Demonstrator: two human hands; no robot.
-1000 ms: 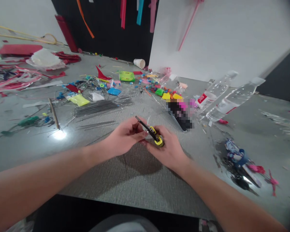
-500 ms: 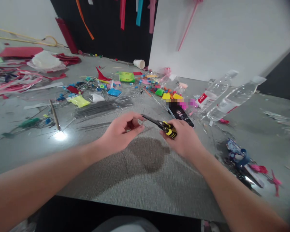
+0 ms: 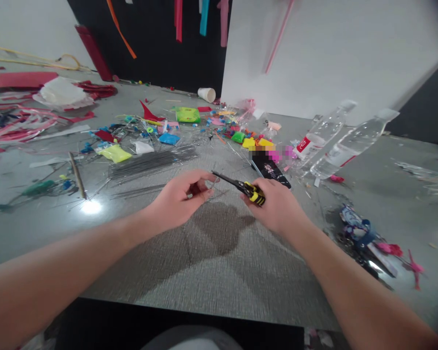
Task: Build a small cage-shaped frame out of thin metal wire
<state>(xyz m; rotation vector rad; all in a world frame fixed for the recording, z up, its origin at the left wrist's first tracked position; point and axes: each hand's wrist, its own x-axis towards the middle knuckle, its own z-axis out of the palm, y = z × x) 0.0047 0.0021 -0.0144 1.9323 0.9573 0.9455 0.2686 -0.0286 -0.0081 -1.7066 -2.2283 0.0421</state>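
Note:
My right hand [image 3: 277, 201] is closed round the yellow-and-black handles of a pair of pliers [image 3: 243, 187]. Their long dark jaws point left, with the tip beside the fingers of my left hand [image 3: 184, 197]. Between the left thumb and fingers I pinch a thin wire [image 3: 216, 181], part of which loops near the plier tip. Whether the jaws grip the wire is too small to tell. Just beyond my left hand lies a bundle of straight dark wires [image 3: 146, 164]. A black phone-like object [image 3: 270, 167] rests beyond my right hand.
Two clear bottles [image 3: 354, 143] stand at the right. Scissors [image 3: 381, 260] and a patterned blue item [image 3: 355, 226] lie nearer on that side. Clay packets [image 3: 115, 153], beads and scraps spread across the grey table [image 3: 204, 287]. A paper cup [image 3: 206, 94] lies tipped over at the back.
The whole view has shifted slightly, so things appear a little further left. My hands keep nearly the same pose, the pliers held beside the wire.

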